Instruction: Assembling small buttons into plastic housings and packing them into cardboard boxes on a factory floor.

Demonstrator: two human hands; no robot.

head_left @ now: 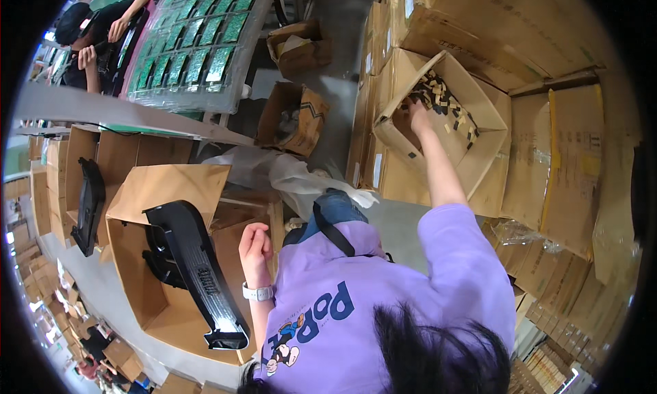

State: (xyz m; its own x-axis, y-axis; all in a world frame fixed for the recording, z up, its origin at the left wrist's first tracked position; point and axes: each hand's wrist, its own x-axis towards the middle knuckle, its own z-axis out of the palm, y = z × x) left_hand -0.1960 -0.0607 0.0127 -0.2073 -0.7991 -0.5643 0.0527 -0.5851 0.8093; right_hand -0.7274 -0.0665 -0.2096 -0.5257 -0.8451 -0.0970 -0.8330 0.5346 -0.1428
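Inside the open carton [487, 108], the right hand [418, 115] reaches forward.

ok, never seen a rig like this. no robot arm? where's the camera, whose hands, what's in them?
Right, no robot: just a person's two bare hands. The single picture comes from the left one of two fisheye cameras worn on the head, looking down, so straight edges bend near the rim.

The right hand is inside an open carton, at a heap of small black and tan pieces. Whether it grips any is too small to tell.

The left hand is half curled beside an open box with black parts in it; nothing shows in its fingers.

Farther off, at upper left, are green circuit boards and another person.
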